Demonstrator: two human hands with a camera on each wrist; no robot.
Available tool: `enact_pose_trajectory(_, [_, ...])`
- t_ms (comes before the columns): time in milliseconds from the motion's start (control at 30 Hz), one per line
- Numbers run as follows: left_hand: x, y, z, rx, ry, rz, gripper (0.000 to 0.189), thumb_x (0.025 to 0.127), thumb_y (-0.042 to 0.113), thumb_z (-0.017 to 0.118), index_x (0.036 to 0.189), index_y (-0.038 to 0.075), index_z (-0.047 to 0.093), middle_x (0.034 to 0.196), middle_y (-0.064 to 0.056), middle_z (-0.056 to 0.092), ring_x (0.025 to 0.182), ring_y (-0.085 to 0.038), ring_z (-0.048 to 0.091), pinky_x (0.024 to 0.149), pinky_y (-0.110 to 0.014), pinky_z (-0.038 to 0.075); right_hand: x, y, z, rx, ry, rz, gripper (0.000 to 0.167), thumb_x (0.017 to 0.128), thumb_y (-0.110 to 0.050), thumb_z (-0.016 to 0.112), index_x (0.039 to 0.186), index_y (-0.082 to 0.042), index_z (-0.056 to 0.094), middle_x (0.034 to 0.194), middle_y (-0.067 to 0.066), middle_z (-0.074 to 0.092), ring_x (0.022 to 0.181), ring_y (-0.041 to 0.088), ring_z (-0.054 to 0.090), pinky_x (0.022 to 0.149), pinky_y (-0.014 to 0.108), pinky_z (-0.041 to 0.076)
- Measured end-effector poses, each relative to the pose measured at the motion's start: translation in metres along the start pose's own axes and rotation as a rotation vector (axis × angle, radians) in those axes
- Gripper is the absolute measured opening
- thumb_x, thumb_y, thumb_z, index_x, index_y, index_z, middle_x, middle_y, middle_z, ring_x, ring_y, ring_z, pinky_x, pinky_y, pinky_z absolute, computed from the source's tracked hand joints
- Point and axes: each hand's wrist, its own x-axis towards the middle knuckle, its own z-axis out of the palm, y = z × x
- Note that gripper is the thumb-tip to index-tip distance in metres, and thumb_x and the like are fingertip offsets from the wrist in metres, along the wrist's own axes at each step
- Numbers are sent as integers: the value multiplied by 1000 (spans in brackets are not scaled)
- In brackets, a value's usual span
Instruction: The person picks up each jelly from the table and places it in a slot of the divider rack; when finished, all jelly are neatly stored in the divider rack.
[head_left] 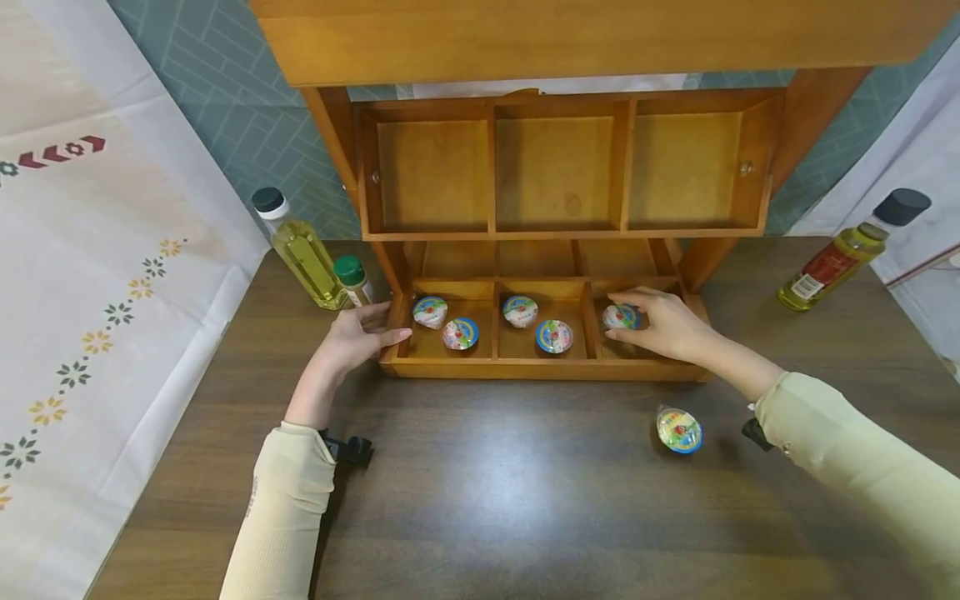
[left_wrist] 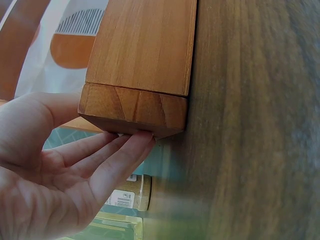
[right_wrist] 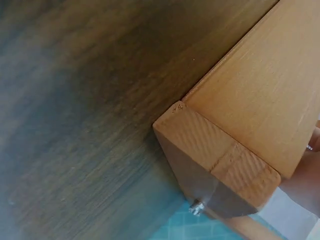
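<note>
A wooden rack (head_left: 540, 369) has a lower tray split into three compartments. My left hand (head_left: 348, 343) grips the tray's left front corner; the left wrist view shows thumb above and fingers (left_wrist: 125, 150) against the end face. In the right compartment my right hand (head_left: 667, 327) pinches a small jelly cup (head_left: 619, 316) between thumb and fingers. Two jelly cups lie in the left compartment, one (head_left: 430, 312) behind the other (head_left: 461, 334). The middle compartment holds two more, one (head_left: 521, 311) further back than the other (head_left: 554, 337). Another jelly cup (head_left: 679, 430) lies tilted on the table before the rack.
The rack's upper tray (head_left: 562, 175) and top board (head_left: 600, 37) overhang the lower tray. Left of it stand an oil bottle (head_left: 306, 258) and a green-capped jar (head_left: 352, 279). A red-labelled bottle (head_left: 832, 265) stands to the right on the brown table (head_left: 487, 517).
</note>
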Motion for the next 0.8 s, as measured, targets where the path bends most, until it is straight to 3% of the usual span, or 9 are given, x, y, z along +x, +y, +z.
enact_pose_trajectory(133, [0, -1, 0, -3, 3, -2, 72, 84, 23, 71, 144, 4, 35, 138, -22, 45, 125, -31, 47, 96, -42, 44, 7, 0, 5, 2, 26, -5, 59, 84, -30, 70, 129, 4, 52, 124, 25, 54, 107, 40, 56, 86, 52, 47])
enact_pose_trajectory(333, [2, -2, 0, 5, 2, -7, 72, 84, 24, 71, 144, 4, 35, 139, -21, 45, 126, -30, 46, 97, -41, 43, 12, 0, 10, 17, 75, -46, 59, 83, -26, 72, 127, 7, 52, 121, 26, 55, 98, 38, 59, 80, 48, 50])
enact_pose_trajectory(500, [1, -1, 0, 4, -3, -7, 72, 84, 24, 71, 144, 3, 35, 139, -22, 44, 126, -31, 46, 97, -42, 43, 11, 2, 8, 29, 114, -31, 60, 83, -29, 72, 129, 5, 53, 121, 23, 56, 104, 40, 57, 85, 50, 48])
enact_pose_trajectory(800, [0, 0, 0, 12, -5, -11, 73, 84, 25, 71, 144, 4, 34, 141, -21, 42, 127, -31, 44, 100, -42, 41, 8, 5, 9, 61, 101, 1, 61, 83, -30, 71, 129, 5, 52, 121, 23, 55, 103, 38, 57, 83, 49, 48])
